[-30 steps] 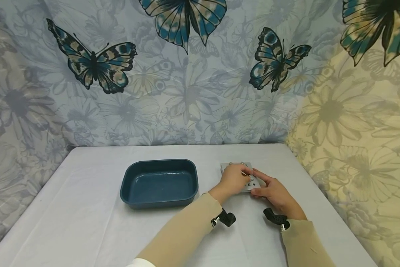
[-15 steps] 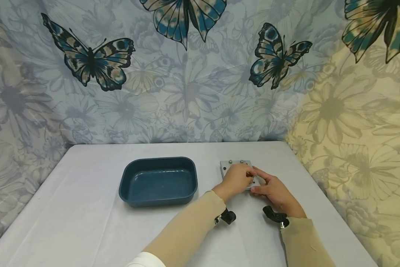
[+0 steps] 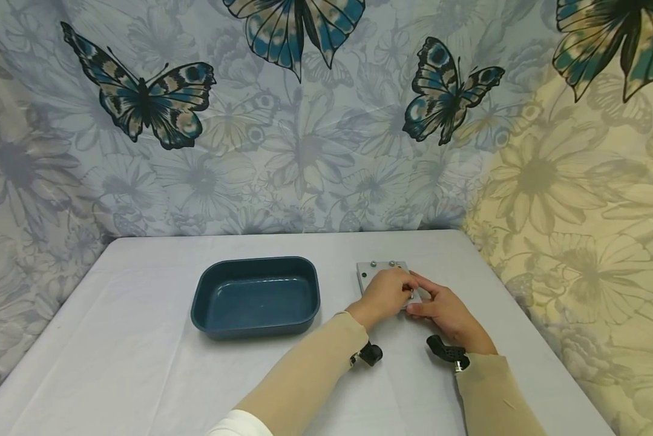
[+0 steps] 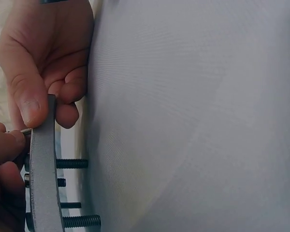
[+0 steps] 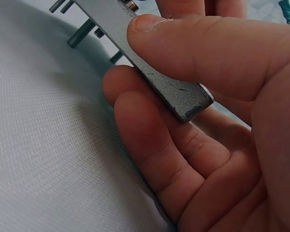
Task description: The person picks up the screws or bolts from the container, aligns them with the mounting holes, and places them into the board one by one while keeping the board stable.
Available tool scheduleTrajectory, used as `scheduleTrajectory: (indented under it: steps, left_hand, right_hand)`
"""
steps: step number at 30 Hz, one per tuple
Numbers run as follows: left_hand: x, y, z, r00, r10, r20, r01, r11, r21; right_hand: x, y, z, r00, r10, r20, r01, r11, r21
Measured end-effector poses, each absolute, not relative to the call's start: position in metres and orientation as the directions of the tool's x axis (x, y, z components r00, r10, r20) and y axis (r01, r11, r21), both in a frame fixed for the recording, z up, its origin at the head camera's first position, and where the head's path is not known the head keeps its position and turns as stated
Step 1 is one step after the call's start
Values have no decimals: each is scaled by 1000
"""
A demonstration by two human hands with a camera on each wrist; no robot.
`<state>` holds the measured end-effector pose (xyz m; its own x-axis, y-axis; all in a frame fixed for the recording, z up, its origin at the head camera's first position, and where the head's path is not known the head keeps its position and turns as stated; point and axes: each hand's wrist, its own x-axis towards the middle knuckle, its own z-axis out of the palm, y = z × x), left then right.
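Observation:
A grey metal plate (image 3: 368,274) with several screws through it is held at the right side of the table. My right hand (image 3: 450,312) grips its near right corner, thumb on one face and fingers behind, as the right wrist view shows of the plate (image 5: 154,79). Over the plate's face, my left hand (image 3: 386,290) has its fingers curled. In the left wrist view its fingertips (image 4: 12,145) pinch a small threaded screw (image 4: 26,130) right at the plate's face. Threaded shanks (image 4: 79,221) stick out of the plate's back. In the head view the left hand hides much of the plate.
A dark blue rectangular tray (image 3: 255,332) stands on the white-covered table (image 3: 114,351), left of the plate. Behind the table hangs a butterfly-patterned cloth (image 3: 304,181). A black wrist mount (image 3: 447,351) sits at each sleeve.
Over the last second my left hand has shifted slightly right and nearer along the plate, baring its far left corner and screw heads. My right hand keeps its grip.

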<state>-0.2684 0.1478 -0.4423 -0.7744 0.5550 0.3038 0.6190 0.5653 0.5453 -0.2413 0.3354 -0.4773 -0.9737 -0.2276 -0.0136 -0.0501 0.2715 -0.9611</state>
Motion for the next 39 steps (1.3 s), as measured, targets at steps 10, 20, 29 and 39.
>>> scheduleTrajectory:
  steps: [10,20,29,39]
  left_hand:
    - [-269,147,-446,-740,584,334,665,561,493]
    - [-267,145,-448,-730,588,347,676,552,488]
    - [-263,143,-448,-825,438,357,554,505,662]
    - [-246,125,-422,-947,306,103,277,609,744]
  right_hand:
    - [-242,334,-478,-976,-213,-46,-19,291,-957]
    - [-246,334,-481,-981,-190,-42,-37,399,-916]
    - [-247,334,-482,-979,-200,-41,-41,388,-921]
    - [-247,338,-481,-979,-194,-62,-16,379,-925]
